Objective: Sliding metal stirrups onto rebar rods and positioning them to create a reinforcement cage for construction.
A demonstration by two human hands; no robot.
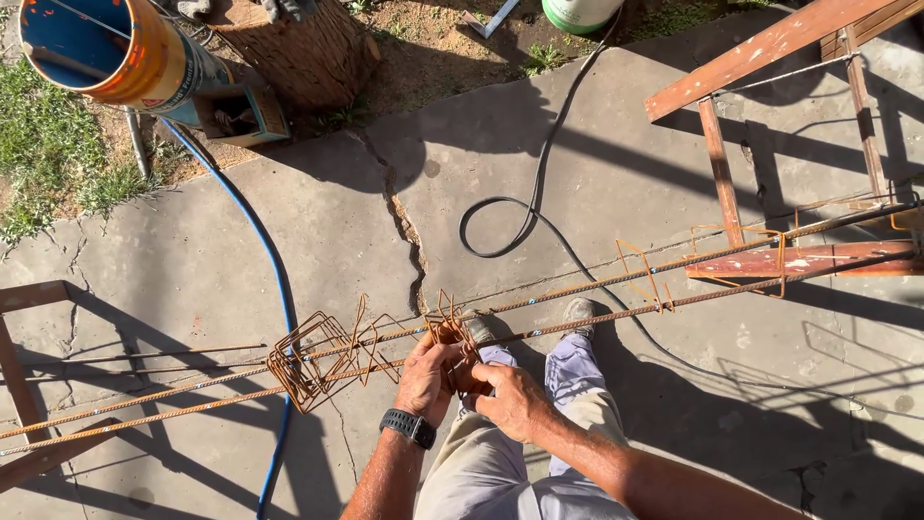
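Note:
Two long rusty steel bars [597, 289] run side by side across the view, resting on wooden trestles. My left hand [426, 378], with a black watch on its wrist, and my right hand [510, 398] both grip a rusty square wire stirrup [450, 332] that sits around the bars. A bunch of several more stirrups [310, 361] hangs on the bars just to the left of my hands. Single stirrups [643, 274] are spaced along the bars further right. My legs and shoes show below the bars.
A cracked concrete slab [404, 221] lies below. A blue hose [274, 279] and a black cable [539, 193] cross it. A red-brown wooden trestle [760, 260] stands at right, another trestle [19, 385] at left. An orange and blue bucket [106, 53] and a tree stump [308, 48] are at top left.

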